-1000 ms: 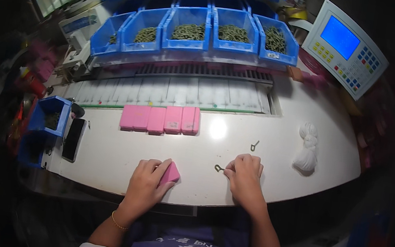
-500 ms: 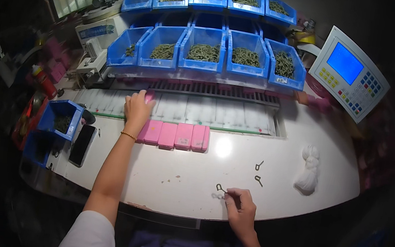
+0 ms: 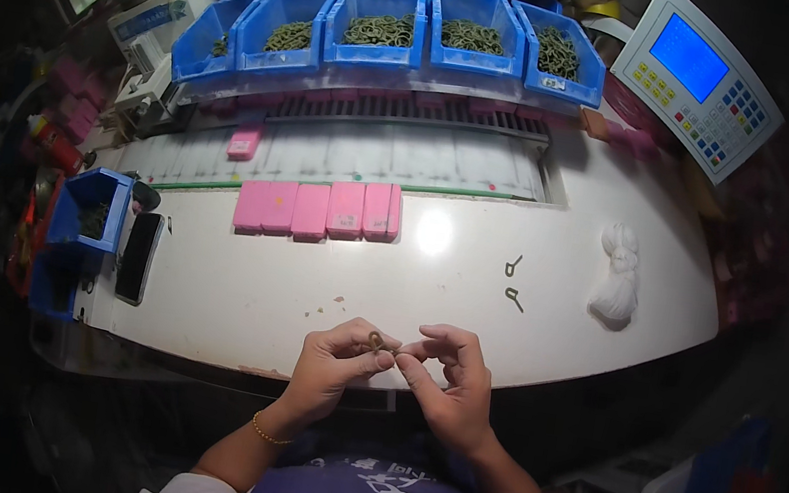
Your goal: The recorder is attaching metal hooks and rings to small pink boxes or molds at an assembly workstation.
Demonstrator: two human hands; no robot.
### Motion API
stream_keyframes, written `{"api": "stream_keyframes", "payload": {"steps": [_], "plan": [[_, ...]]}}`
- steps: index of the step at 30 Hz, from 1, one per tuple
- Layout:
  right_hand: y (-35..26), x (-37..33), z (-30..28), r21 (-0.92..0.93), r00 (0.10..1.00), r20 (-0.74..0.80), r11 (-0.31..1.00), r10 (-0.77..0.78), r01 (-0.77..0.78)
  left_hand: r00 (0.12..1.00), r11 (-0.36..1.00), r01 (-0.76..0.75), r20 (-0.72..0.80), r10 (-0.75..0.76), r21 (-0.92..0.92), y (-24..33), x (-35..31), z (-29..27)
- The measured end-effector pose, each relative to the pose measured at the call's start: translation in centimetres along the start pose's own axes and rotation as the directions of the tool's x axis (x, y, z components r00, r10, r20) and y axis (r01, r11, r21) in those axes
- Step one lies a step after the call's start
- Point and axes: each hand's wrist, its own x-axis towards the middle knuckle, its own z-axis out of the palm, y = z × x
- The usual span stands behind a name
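Observation:
Close to the table's near edge, my left hand (image 3: 334, 364) pinches a small olive-green ring-shaped piece (image 3: 376, 342) between thumb and fingers. My right hand (image 3: 452, 381) meets it there, thumb and index finger closed at the stem side of the same piece; its other fingers are curled loosely. The fingertips hide part of the piece. Two similar green loops with stems (image 3: 512, 298) lie on the white table (image 3: 464, 327), beyond my right hand. Farther off, several pink blocks (image 3: 312, 212) stand in a row, and a single pink block (image 3: 244, 143) sits apart on the pale marked strip.
Blue bins (image 3: 375, 32) of green ring pieces rise in tiers at the back. A control panel (image 3: 703, 78) with a blue screen leans at the right, near a white bundle of thread (image 3: 618, 278). A phone (image 3: 140, 257) and smaller blue bins (image 3: 90, 207) are at the left.
My left hand has left a pink block on the pale strip and come back to the near edge. It now joins my right hand at the green piece. The view has tilted downward.

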Motion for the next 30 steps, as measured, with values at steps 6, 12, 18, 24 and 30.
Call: {"api": "stream_keyframes", "payload": {"steps": [6,12,18,24,30], "plan": [[-0.6,-0.5,-0.1,-0.134,0.99,-0.046,0.983,-0.135,0.128,0.997,0.999,-0.041,-0.064,0.039,-0.033,-0.1,-0.7,1.3],[-1.1,-0.2,-0.2,-0.419,0.903,0.006,0.819,-0.429,0.392,0.995,0.991,-0.006,-0.104,-0.008,-0.132,-0.3,-0.8,1.4],[-0.7,-0.1,-0.2,-0.49,0.859,0.013,0.745,-0.512,0.452,0.991,0.997,-0.052,-0.123,0.045,-0.055,-0.2,-0.8,2.0],[-0.3,-0.2,-0.2,-0.527,0.837,0.019,0.706,-0.546,0.473,0.989,0.995,-0.098,-0.113,0.099,0.014,-0.3,-0.8,2.4],[0.3,-0.3,0.1,-0.559,0.837,-0.035,0.705,-0.546,0.436,0.992,0.997,-0.068,-0.105,0.07,0.023,-0.8,-0.8,2.7]]}}
